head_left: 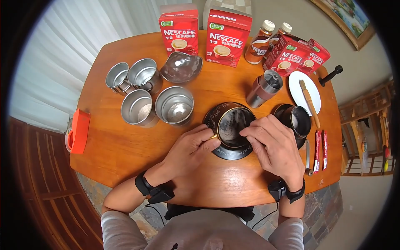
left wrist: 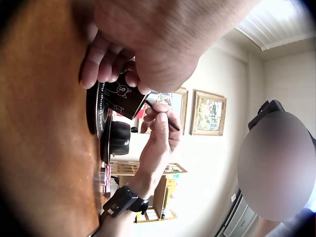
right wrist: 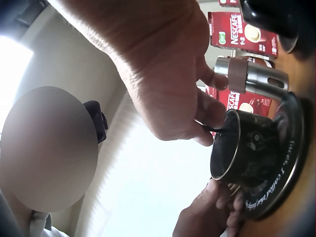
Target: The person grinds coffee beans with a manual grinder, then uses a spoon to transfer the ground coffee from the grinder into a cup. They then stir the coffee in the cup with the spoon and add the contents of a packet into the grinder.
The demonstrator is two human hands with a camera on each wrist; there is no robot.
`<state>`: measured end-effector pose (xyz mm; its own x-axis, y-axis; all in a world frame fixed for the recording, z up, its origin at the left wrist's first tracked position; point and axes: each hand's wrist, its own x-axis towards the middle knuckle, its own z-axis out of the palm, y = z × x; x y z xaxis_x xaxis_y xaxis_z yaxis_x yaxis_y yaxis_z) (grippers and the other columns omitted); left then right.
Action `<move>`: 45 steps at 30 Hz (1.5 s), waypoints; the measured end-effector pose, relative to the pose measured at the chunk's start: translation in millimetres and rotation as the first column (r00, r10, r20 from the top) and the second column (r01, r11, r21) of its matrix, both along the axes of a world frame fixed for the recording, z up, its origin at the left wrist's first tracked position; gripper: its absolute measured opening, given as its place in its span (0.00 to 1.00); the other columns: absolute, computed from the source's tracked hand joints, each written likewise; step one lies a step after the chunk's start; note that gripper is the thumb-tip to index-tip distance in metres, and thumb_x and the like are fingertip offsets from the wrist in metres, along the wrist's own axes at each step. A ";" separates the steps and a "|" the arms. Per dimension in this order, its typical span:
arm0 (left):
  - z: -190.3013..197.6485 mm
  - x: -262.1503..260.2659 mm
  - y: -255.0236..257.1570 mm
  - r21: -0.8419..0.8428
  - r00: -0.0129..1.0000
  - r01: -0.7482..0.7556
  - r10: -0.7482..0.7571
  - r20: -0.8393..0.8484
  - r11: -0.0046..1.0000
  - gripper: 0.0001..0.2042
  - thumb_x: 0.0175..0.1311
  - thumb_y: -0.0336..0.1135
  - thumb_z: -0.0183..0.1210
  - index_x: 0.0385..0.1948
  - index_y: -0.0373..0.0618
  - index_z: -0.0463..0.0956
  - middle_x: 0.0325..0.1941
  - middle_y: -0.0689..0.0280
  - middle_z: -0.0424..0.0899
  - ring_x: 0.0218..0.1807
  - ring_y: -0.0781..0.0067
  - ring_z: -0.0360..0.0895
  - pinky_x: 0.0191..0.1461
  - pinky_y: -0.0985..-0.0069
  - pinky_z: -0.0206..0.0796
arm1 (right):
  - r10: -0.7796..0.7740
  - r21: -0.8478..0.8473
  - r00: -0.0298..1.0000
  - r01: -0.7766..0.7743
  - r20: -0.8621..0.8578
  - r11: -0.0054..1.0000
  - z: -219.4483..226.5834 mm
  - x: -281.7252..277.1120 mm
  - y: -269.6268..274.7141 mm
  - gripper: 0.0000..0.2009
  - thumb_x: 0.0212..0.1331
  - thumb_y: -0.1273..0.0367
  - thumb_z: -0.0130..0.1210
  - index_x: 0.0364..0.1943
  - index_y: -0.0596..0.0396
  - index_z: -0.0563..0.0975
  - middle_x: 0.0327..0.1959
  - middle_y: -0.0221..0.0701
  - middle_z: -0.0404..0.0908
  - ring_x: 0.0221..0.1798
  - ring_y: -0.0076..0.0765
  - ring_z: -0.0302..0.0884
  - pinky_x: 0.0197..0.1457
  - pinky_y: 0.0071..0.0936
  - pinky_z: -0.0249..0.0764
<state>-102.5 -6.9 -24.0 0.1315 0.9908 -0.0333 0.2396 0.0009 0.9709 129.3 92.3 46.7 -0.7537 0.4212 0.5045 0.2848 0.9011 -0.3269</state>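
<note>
A black cup [head_left: 233,129] with a gold rim and white line drawings stands on its black saucer [head_left: 227,155], which has white lettering. Inside it is greyish content with a foamy look. My left hand [head_left: 191,146] pinches the cup's gold handle [head_left: 213,136] between thumb and fingers. Over the opposite side of the rim, my right hand [head_left: 273,143] pinches a thin dark stick [left wrist: 174,125]. The stick slants down into the cup, its lower end hidden there. In the right wrist view the cup [right wrist: 254,148] shows under the right fingertips.
Several steel cups [head_left: 175,106] and a dark glossy dish [head_left: 181,66] stand left. Behind are red Nescafe boxes [head_left: 228,39], bottles [head_left: 259,43] and a grinder [head_left: 264,88]. At right are another black cup [head_left: 300,121], a brush [head_left: 309,100] on a white plate [head_left: 296,89], and red sachets [head_left: 317,152].
</note>
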 end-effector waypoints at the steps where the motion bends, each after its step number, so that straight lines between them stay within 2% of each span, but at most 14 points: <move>1: 0.0 0.2 0.0 0.001 1.000 -0.001 0.001 -0.003 1.000 0.14 0.82 0.40 0.55 0.37 0.37 0.75 0.39 0.69 0.69 0.32 0.83 0.73 0.35 0.80 0.70 | -0.003 0.012 1.000 0.003 -0.003 1.000 -2.1 -1.4 0.1 0.11 0.50 0.79 0.66 0.39 0.55 0.81 0.36 0.32 0.75 0.37 0.42 0.76 0.36 0.38 0.76; 3: -0.3 0.3 0.0 0.002 1.000 -0.002 0.002 -0.010 1.000 0.14 0.82 0.40 0.55 0.38 0.37 0.75 0.39 0.69 0.70 0.33 0.82 0.73 0.35 0.80 0.70 | -0.009 0.036 1.000 0.009 -0.009 0.999 -6.1 -3.4 -0.1 0.11 0.50 0.79 0.66 0.39 0.56 0.82 0.36 0.32 0.76 0.37 0.42 0.76 0.35 0.37 0.76; 6: -1.0 -0.6 0.2 -0.002 1.000 0.005 -0.005 -0.015 1.000 0.13 0.83 0.39 0.55 0.40 0.37 0.76 0.40 0.68 0.70 0.33 0.82 0.73 0.35 0.80 0.70 | -0.064 0.028 0.994 0.062 0.091 0.998 0.2 0.9 -3.6 0.11 0.52 0.79 0.67 0.40 0.56 0.82 0.37 0.32 0.78 0.38 0.43 0.78 0.37 0.37 0.78; 9: -2.9 -0.5 0.6 0.028 1.000 0.007 -0.006 -0.012 1.000 0.13 0.83 0.39 0.54 0.40 0.37 0.76 0.40 0.68 0.70 0.33 0.82 0.73 0.35 0.80 0.70 | -0.057 -0.048 0.992 0.062 0.109 0.997 4.1 6.2 -2.9 0.09 0.55 0.78 0.67 0.40 0.57 0.83 0.35 0.33 0.78 0.37 0.44 0.78 0.37 0.38 0.78; 12: -1.3 4.4 0.5 0.033 0.998 -0.059 0.058 0.033 0.998 0.11 0.79 0.37 0.59 0.38 0.37 0.75 0.33 0.60 0.70 0.33 0.62 0.66 0.39 0.66 0.64 | -0.046 -0.042 0.998 0.045 -0.030 0.998 0.5 0.7 -0.2 0.06 0.58 0.77 0.66 0.38 0.57 0.82 0.32 0.33 0.76 0.35 0.44 0.76 0.36 0.39 0.76; 15: -1.3 -0.4 0.1 0.000 1.000 0.003 -0.003 -0.012 1.000 0.14 0.82 0.40 0.55 0.41 0.36 0.77 0.40 0.68 0.70 0.33 0.82 0.73 0.35 0.80 0.70 | -0.039 0.010 0.996 0.040 -0.080 0.999 -3.0 -4.9 -0.5 0.06 0.56 0.78 0.66 0.37 0.57 0.82 0.32 0.33 0.75 0.35 0.43 0.76 0.35 0.38 0.76; 18: -3.2 -1.3 0.1 -0.011 1.000 0.003 -0.003 -0.010 1.000 0.13 0.82 0.39 0.55 0.40 0.36 0.76 0.40 0.68 0.70 0.33 0.82 0.73 0.35 0.80 0.70 | -0.052 0.030 0.997 0.051 0.061 0.998 0.5 -0.1 -2.9 0.08 0.54 0.79 0.66 0.38 0.56 0.82 0.34 0.33 0.76 0.36 0.43 0.76 0.36 0.37 0.76; 21: -4.0 -0.1 0.1 0.014 1.000 -0.008 0.008 -0.025 1.000 0.13 0.82 0.38 0.55 0.38 0.37 0.76 0.39 0.68 0.69 0.33 0.82 0.73 0.34 0.80 0.70 | -0.025 0.021 0.993 0.023 0.116 1.000 3.1 4.2 -3.5 0.12 0.50 0.79 0.66 0.40 0.56 0.82 0.36 0.32 0.76 0.36 0.42 0.76 0.35 0.36 0.77; 27: -1.8 0.5 0.4 0.009 1.000 -0.004 0.004 -0.005 1.000 0.13 0.82 0.38 0.55 0.38 0.37 0.75 0.39 0.68 0.69 0.33 0.82 0.73 0.34 0.80 0.71 | 0.021 0.117 0.993 -0.034 0.116 0.993 -5.7 -2.3 -2.0 0.15 0.48 0.77 0.63 0.43 0.55 0.81 0.39 0.30 0.75 0.42 0.39 0.76 0.39 0.36 0.77; 33: -0.4 0.0 0.6 -0.006 1.000 -0.002 0.001 -0.016 1.000 0.13 0.82 0.38 0.55 0.37 0.37 0.75 0.39 0.68 0.69 0.33 0.82 0.72 0.35 0.80 0.71 | -0.058 0.111 0.975 0.035 0.214 0.993 3.2 0.3 -9.8 0.13 0.49 0.77 0.62 0.42 0.55 0.81 0.36 0.31 0.74 0.41 0.40 0.76 0.40 0.37 0.77; 36: -0.5 0.0 0.5 -0.012 1.000 -0.003 0.003 -0.020 1.000 0.14 0.82 0.38 0.55 0.37 0.37 0.75 0.39 0.68 0.69 0.33 0.82 0.72 0.34 0.80 0.71 | -0.023 0.025 0.986 0.019 0.167 1.000 2.8 1.9 -9.0 0.12 0.50 0.78 0.63 0.40 0.55 0.81 0.35 0.32 0.75 0.38 0.41 0.76 0.39 0.38 0.77; 39: -0.4 0.9 0.0 0.008 1.000 -0.009 0.009 -0.009 1.000 0.14 0.82 0.39 0.55 0.36 0.37 0.74 0.39 0.69 0.68 0.33 0.82 0.72 0.33 0.80 0.71 | -0.016 0.008 0.999 0.016 0.044 1.000 2.6 0.0 -4.1 0.11 0.51 0.78 0.66 0.39 0.56 0.82 0.35 0.32 0.76 0.36 0.43 0.76 0.38 0.38 0.76; 42: 1.9 0.1 0.2 -0.023 1.000 -0.006 0.005 -0.021 1.000 0.14 0.82 0.39 0.55 0.36 0.37 0.74 0.39 0.68 0.69 0.33 0.82 0.72 0.33 0.80 0.71 | -0.036 0.065 0.999 0.036 0.004 0.997 -3.7 -2.4 -0.1 0.10 0.53 0.78 0.68 0.40 0.56 0.82 0.35 0.33 0.77 0.36 0.43 0.76 0.37 0.38 0.76; 45: -1.9 0.0 0.4 -0.017 1.000 -0.006 0.006 -0.008 1.000 0.14 0.82 0.39 0.55 0.36 0.37 0.75 0.39 0.68 0.69 0.33 0.82 0.72 0.33 0.80 0.71 | -0.066 0.019 0.995 0.065 0.070 0.998 1.5 1.4 -3.7 0.09 0.55 0.78 0.68 0.40 0.57 0.82 0.34 0.33 0.78 0.35 0.44 0.76 0.37 0.38 0.77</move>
